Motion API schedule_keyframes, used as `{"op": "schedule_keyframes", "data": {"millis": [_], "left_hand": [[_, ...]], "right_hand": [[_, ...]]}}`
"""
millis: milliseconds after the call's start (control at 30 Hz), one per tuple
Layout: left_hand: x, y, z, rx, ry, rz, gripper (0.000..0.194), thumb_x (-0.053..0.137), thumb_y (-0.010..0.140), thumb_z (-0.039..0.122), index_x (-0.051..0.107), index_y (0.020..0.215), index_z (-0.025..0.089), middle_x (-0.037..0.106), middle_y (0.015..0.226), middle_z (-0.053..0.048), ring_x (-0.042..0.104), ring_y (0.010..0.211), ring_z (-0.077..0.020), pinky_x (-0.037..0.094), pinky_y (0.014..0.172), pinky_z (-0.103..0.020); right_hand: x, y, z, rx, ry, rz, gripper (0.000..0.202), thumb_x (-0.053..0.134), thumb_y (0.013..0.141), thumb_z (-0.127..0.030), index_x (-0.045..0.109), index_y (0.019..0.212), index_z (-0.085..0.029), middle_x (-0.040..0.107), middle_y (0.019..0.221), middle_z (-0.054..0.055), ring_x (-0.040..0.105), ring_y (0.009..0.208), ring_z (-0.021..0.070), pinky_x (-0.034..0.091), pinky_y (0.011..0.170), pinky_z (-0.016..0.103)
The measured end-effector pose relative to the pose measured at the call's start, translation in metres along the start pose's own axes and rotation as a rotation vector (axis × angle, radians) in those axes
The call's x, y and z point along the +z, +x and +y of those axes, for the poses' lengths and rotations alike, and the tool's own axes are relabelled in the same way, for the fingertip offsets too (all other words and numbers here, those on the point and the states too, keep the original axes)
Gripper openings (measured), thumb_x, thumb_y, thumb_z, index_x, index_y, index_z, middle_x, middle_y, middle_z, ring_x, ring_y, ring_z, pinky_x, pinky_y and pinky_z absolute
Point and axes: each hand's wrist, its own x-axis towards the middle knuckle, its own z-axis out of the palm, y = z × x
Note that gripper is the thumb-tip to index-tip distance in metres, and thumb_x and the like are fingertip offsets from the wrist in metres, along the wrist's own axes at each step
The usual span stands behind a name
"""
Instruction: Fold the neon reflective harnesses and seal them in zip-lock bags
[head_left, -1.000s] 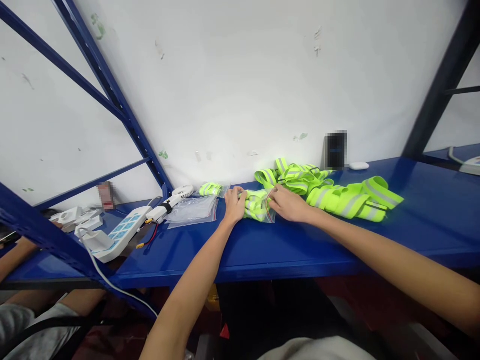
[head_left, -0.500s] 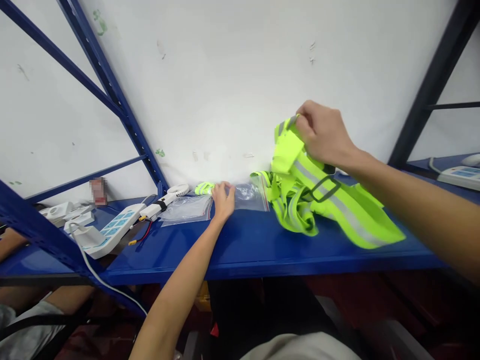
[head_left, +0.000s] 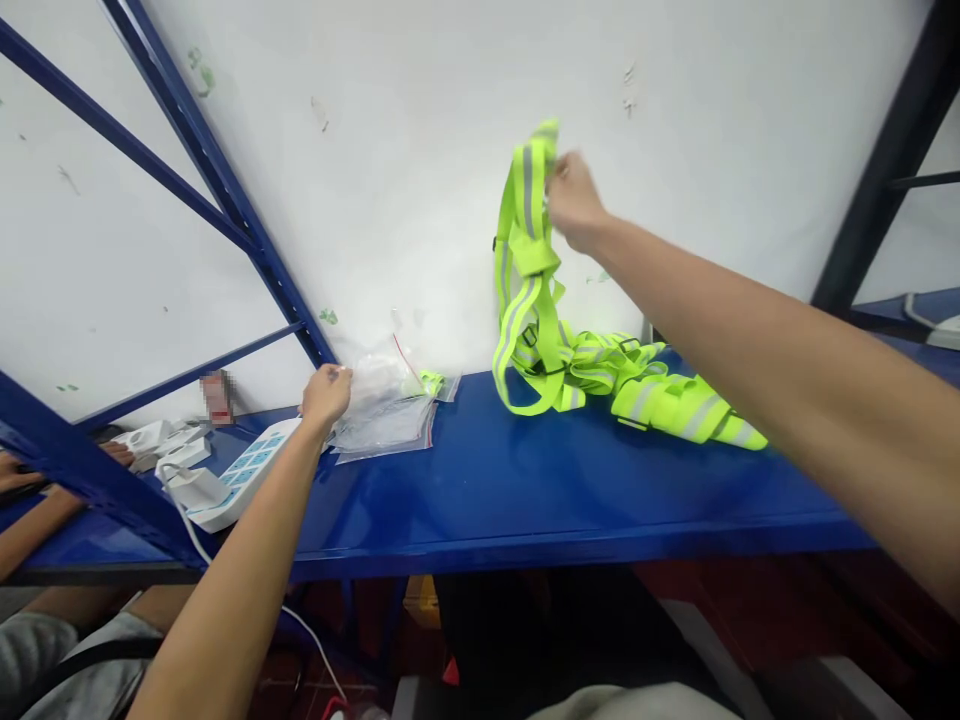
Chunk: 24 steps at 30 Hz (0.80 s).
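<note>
My right hand (head_left: pixel 576 200) is raised in front of the wall, its fingers closed on a neon-yellow reflective vest (head_left: pixel 527 190) made of straps with grey stripes and black buckles. Loops of it hang down to the blue tabletop, where more neon-yellow strapping (head_left: pixel 675 405) lies heaped to the right. At the left, my left hand (head_left: pixel 327 393) pinches the edge of a clear zip bag (head_left: pixel 379 372), whose red seal line tilts upward. Beneath that bag lie more clear zip bags (head_left: pixel 386 425). A small folded neon-yellow piece (head_left: pixel 430 382) rests beside them.
A white power strip (head_left: pixel 247 475) with a plugged-in adapter stands left of the bags, near the blue rack post (head_left: pixel 247 230). Another person's hands (head_left: pixel 67 480) are at the far left. The blue tabletop (head_left: pixel 480 490) ends at a front edge; a white wall stands behind.
My right hand has lifted the vest upward and left, so its straps hang longer. My left hand has moved left and now draws a clear zip bag along the table.
</note>
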Motion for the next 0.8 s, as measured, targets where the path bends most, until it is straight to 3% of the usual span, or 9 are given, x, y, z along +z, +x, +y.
{"op": "schedule_keyframes", "data": {"millis": [100,167,267,400,467,567,667,800], "left_hand": [[0.012,-0.005,-0.017,-0.011,0.226,-0.137,0.051,0.05,0.084,0.051,0.058,0.127,0.025,0.056,0.134,-0.019,0.047,0.128,-0.0437,0.035,0.102,-0.063],[0.021,-0.013,-0.018,0.029,0.258,-0.137,0.055,0.044,0.087,0.051,0.052,0.136,0.027,0.049,0.142,-0.02,0.042,0.133,-0.043,0.032,0.104,-0.064],[0.03,-0.021,-0.007,0.14,0.225,-0.107,0.05,0.038,0.091,0.048,0.057,0.132,0.027,0.051,0.141,-0.018,0.043,0.134,-0.0387,0.033,0.106,-0.06],[0.043,-0.02,0.029,0.327,0.148,-0.116,0.044,0.037,0.091,0.042,0.061,0.123,0.023,0.064,0.125,-0.013,0.057,0.12,-0.0293,0.042,0.102,-0.045],[0.056,-0.018,0.051,0.405,0.174,-0.211,0.042,0.035,0.092,0.039,0.06,0.122,0.021,0.069,0.117,-0.01,0.064,0.107,-0.0232,0.046,0.095,-0.036],[0.081,-0.018,0.081,0.484,0.452,-0.389,0.044,0.038,0.091,0.042,0.059,0.125,0.024,0.068,0.122,-0.008,0.064,0.109,-0.0232,0.048,0.091,-0.034],[0.107,-0.024,0.097,0.493,0.6,-0.463,0.047,0.058,0.08,0.046,0.066,0.116,0.018,0.068,0.122,-0.016,0.062,0.111,-0.0326,0.046,0.094,-0.044],[0.129,-0.031,0.103,0.526,0.698,-0.413,0.062,0.062,0.075,0.055,0.065,0.119,0.011,0.061,0.128,-0.025,0.051,0.124,-0.0402,0.039,0.101,-0.053]], "right_hand": [[0.02,-0.038,0.015,-0.028,-0.3,-0.282,0.032,0.048,0.091,-0.02,0.059,0.108,0.005,0.062,0.119,0.025,0.06,0.107,0.0216,0.044,0.086,0.031],[0.034,-0.063,0.023,-0.073,-0.337,-0.322,0.026,0.054,0.088,-0.018,0.064,0.104,0.0,0.064,0.117,0.023,0.06,0.108,0.0236,0.043,0.088,0.032],[0.051,-0.099,0.023,-0.166,-0.351,-0.314,0.023,0.053,0.087,-0.019,0.066,0.102,-0.008,0.067,0.112,0.018,0.062,0.101,0.0249,0.044,0.081,0.034],[0.076,-0.152,0.004,-0.569,-0.255,-0.288,0.022,0.044,0.091,-0.017,0.065,0.095,-0.014,0.069,0.094,0.011,0.061,0.08,0.0198,0.041,0.069,0.03],[0.093,-0.183,-0.006,-0.802,-0.19,-0.421,0.02,0.046,0.092,-0.021,0.064,0.097,-0.015,0.068,0.089,0.01,0.06,0.076,0.0186,0.041,0.069,0.029],[0.12,-0.224,-0.013,-1.065,-0.166,-0.593,0.02,0.047,0.093,-0.022,0.064,0.1,-0.014,0.067,0.092,0.011,0.062,0.081,0.0204,0.044,0.073,0.031],[0.143,-0.243,-0.004,-1.016,-0.129,-0.595,0.024,0.048,0.093,-0.02,0.063,0.111,-0.015,0.062,0.119,0.015,0.063,0.097,0.0234,0.048,0.083,0.036],[0.162,-0.229,0.029,-0.62,-0.105,-0.534,0.034,0.051,0.091,-0.022,0.06,0.123,-0.016,0.057,0.131,0.017,0.063,0.107,0.0263,0.051,0.087,0.038]]}}
